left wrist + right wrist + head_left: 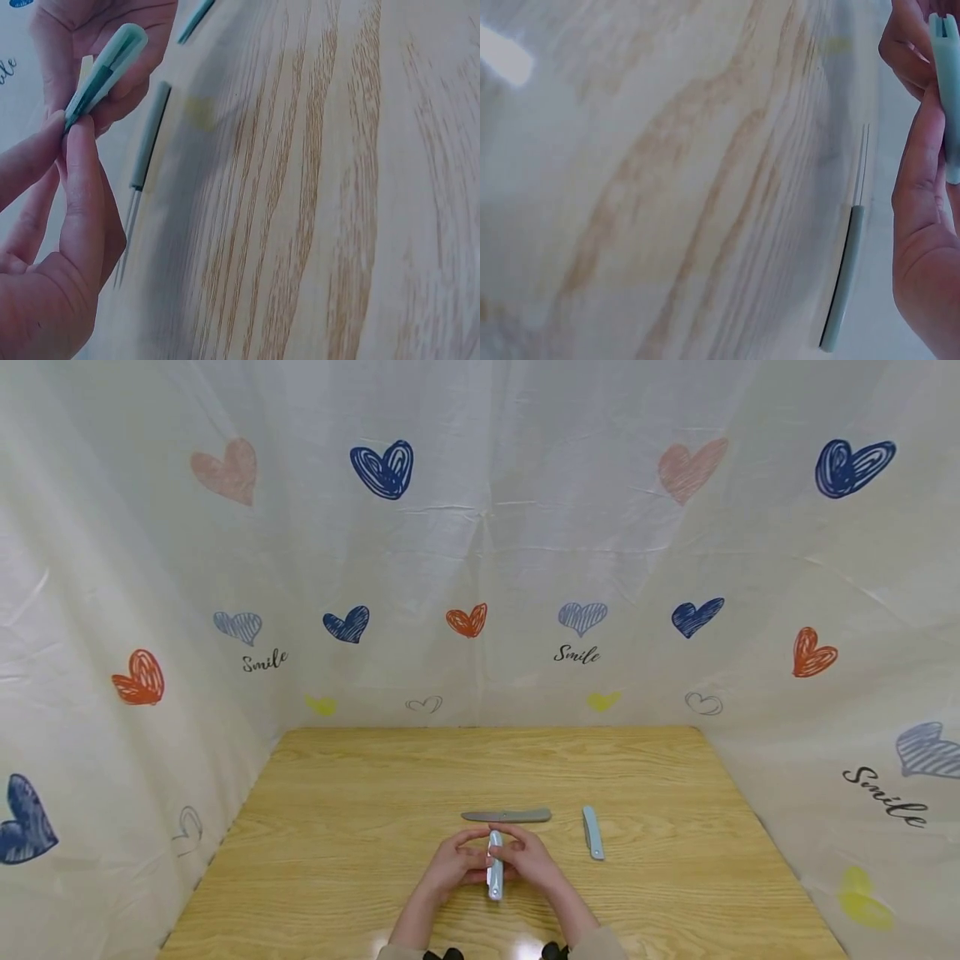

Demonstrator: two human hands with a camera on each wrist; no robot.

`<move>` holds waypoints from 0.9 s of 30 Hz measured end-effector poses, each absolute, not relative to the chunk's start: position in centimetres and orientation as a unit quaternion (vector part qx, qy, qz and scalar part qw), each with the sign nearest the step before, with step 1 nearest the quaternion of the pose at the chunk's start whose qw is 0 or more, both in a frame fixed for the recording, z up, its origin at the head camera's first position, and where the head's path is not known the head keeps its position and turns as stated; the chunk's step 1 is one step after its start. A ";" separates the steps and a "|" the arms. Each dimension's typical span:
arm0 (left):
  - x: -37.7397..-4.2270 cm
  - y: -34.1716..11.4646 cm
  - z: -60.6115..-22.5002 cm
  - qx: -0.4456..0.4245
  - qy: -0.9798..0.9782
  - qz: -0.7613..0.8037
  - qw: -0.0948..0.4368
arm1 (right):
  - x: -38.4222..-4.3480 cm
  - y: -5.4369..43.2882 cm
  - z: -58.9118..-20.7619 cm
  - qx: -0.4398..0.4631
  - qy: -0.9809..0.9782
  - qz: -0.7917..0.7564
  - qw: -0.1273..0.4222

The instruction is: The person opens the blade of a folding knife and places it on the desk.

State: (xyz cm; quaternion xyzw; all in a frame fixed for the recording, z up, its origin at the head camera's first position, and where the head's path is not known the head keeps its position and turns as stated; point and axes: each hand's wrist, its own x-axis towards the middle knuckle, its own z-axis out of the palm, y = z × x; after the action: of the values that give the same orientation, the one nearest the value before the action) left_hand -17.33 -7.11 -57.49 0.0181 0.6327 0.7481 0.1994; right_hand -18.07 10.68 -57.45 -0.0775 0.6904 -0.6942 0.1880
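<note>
In front of me both hands hold a folded pale blue pocketknife, its handle pointing toward me. My left hand grips it from the left, and in the left wrist view the thumb and a finger pinch its slotted edge. From the other side my right hand grips the handle, the thumb lying across it. Just beyond the hands lies an unfolded grey-green pocketknife, blade toward the left. A second folded light blue pocketknife lies to the right of my right hand.
The wooden table carries all the knives. A white curtain printed with hearts and "Smile" hangs round its back and sides.
</note>
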 end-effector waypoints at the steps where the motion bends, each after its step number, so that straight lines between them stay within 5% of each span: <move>1: -17.3 -7.1 -57.6 0.018 0.631 0.749 0.202 | -18.0 10.7 -57.5 -0.078 0.690 -0.694 0.188; 27: -17.1 -6.3 -57.7 0.035 0.628 0.755 0.184 | -18.0 11.2 -58.2 -0.045 0.686 -0.708 0.162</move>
State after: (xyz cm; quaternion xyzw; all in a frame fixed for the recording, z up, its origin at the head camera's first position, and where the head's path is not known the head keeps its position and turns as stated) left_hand -17.09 -6.35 -57.72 0.0352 0.6283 0.7550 0.1842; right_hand -17.96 11.17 -58.20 -0.0454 0.6862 -0.7078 0.1616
